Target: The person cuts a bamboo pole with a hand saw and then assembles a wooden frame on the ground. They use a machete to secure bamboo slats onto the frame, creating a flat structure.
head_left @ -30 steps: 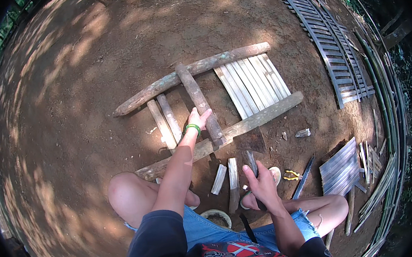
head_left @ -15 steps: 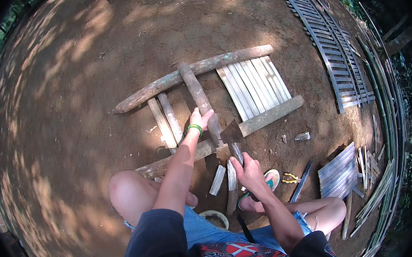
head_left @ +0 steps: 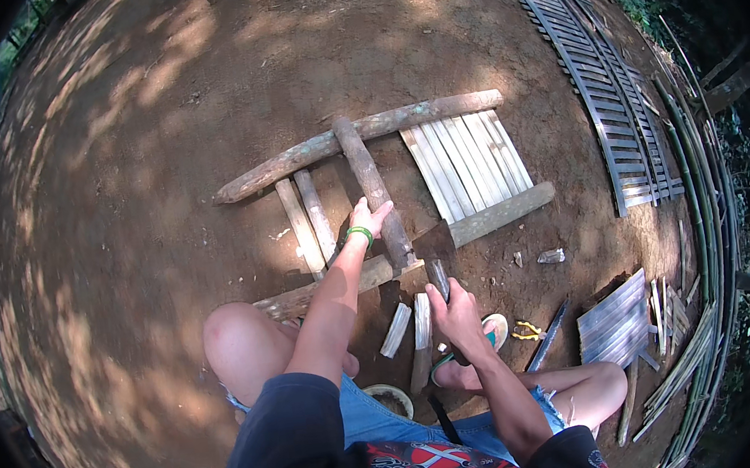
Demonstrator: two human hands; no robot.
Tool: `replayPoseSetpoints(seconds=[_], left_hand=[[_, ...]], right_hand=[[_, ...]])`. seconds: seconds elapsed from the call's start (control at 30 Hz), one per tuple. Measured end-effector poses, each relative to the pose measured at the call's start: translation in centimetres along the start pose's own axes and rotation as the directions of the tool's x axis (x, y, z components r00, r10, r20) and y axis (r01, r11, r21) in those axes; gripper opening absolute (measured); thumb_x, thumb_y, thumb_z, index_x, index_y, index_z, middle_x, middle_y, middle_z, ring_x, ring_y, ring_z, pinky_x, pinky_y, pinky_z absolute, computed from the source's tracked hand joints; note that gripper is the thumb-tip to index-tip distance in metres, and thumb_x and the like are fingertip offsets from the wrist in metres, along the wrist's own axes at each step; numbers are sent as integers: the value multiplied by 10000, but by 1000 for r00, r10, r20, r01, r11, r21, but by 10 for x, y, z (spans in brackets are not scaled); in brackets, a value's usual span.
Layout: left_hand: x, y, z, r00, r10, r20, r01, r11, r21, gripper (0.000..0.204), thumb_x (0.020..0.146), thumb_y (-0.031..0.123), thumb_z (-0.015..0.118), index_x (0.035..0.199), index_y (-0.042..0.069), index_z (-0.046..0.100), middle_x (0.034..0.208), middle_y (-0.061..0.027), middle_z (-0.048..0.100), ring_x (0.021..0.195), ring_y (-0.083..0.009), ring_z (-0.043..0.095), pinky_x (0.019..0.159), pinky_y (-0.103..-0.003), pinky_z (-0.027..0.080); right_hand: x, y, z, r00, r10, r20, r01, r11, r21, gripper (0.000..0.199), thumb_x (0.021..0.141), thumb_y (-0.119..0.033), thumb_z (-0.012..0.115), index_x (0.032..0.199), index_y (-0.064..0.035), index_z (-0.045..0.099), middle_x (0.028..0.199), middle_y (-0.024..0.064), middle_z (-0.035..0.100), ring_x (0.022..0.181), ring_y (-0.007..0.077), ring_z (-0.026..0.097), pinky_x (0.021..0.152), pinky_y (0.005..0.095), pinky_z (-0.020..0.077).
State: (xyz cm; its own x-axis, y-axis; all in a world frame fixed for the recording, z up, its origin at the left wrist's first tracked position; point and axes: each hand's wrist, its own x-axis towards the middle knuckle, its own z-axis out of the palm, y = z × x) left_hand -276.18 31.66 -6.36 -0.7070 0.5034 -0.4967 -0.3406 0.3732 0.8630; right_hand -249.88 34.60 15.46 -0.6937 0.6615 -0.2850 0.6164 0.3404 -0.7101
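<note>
My left hand (head_left: 368, 220) is wrapped round a short round log (head_left: 373, 179) that lies across two longer ones, the far log (head_left: 288, 161) and the near log (head_left: 505, 214). The crosspiece's near end shows a pale cut face. Just right of that end, my right hand (head_left: 459, 316) grips the handle of a hatchet-like tool (head_left: 439, 278). Its broad dark blade points away from me beside the near log and blends with the soil. Pale wooden slats (head_left: 467, 163) bridge the logs on the right; two thinner poles (head_left: 309, 217) lie at the left.
Split wood pieces (head_left: 395, 330) and a round bowl (head_left: 388, 399) lie close to me. Yellow-handled pliers (head_left: 527, 331), a long dark blade (head_left: 550, 335) and a corrugated sheet (head_left: 614, 320) are to the right. Beyond are slatted panels (head_left: 603, 89) and bamboo poles (head_left: 710, 205).
The tool's blade was clearly visible at the crosspiece's near end; now it sits slightly to the right and shows less clearly. My left hand keeps its hold; the view has shifted slightly.
</note>
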Motion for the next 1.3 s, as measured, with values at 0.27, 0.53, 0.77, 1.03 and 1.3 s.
replayPoseSetpoints(seconds=[0.27, 0.53, 0.77, 1.03, 1.3], left_hand=[[-21, 23, 4, 999, -25, -35, 27, 997, 74, 894, 818, 443, 842, 1434, -64, 438, 1105, -224, 714, 834, -271, 744, 607, -373, 619], [1, -23, -10, 995, 7, -101, -10, 999, -30, 965, 809, 429, 853, 1500, -55, 385, 1155, -217, 710, 858, -266, 741, 580, -372, 610], [-6, 8, 10, 998, -47, -42, 51, 996, 78, 967, 805, 468, 839, 1486, -64, 404, 1202, -238, 680, 845, -278, 736, 567, -369, 601], [13, -26, -3, 999, -50, -11, 50, 998, 25, 986, 862, 390, 826, 1561, -14, 260, 1147, -175, 673, 896, -249, 728, 674, -418, 620], [0, 0, 12, 996, -1, -89, 0, 1000, -4, 1036, 784, 454, 866, 1533, -51, 358, 1199, -247, 684, 818, -265, 729, 603, -369, 603]], right_hand=[[-28, -103, -65, 943, -254, -216, 291, 944, 158, 231, 964, -93, 666, 1160, 29, 668, 1023, 192, 729, 878, 295, 721, 751, 425, 555], [4, -45, -28, 998, -13, 69, 17, 998, -55, 359, 990, -322, 647, 1002, 35, 621, 684, 248, 648, 685, 433, 690, 648, 487, 526], [-11, -107, -55, 885, -364, -289, 397, 915, 63, 201, 994, -159, 650, 1070, 26, 631, 703, 118, 658, 638, 225, 652, 610, 363, 508], [0, -65, -36, 994, 42, 102, -41, 999, -14, 328, 1000, -276, 637, 1010, 51, 631, 726, 254, 668, 700, 374, 714, 658, 448, 537], [-13, -44, -22, 855, -423, -299, 420, 904, -77, 211, 1014, -196, 621, 979, 10, 590, 615, 66, 595, 555, 150, 573, 541, 328, 472]])
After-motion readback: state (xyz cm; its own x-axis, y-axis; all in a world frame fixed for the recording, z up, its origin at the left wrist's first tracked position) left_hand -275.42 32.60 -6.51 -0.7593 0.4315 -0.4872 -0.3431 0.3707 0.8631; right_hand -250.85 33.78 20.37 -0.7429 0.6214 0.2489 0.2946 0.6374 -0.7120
